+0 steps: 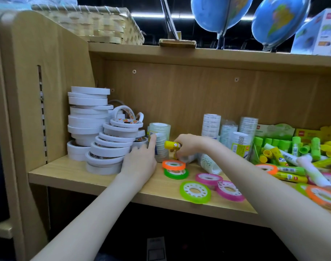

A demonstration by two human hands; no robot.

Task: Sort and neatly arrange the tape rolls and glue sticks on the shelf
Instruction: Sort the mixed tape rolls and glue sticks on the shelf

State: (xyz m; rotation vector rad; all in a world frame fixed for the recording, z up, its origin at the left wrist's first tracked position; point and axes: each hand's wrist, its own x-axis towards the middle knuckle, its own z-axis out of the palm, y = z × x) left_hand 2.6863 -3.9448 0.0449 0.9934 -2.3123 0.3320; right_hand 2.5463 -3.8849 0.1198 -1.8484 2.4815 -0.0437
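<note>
1. At mid-shelf, the glue stick is held clear of the shelf, just right of the clear tape stack.
2. Its long axis lies roughly level, left to right. The yellow end points left, toward the clear stack; the other end is hidden inside the fingers.
3. Right hand: grip wrapped round the stick.
4. Left hand: fingers relaxed, forefinger touching the clear stack, holding nothing.
5. Step in hand, by judgement: removing a stray stick from the tape zone.
6. Next move calls for carrying it right to the glue stick pile, laid parallel with the others.
7. White tape rolls stand stacked at far left; coloured rolls lie loose in front.
</note>
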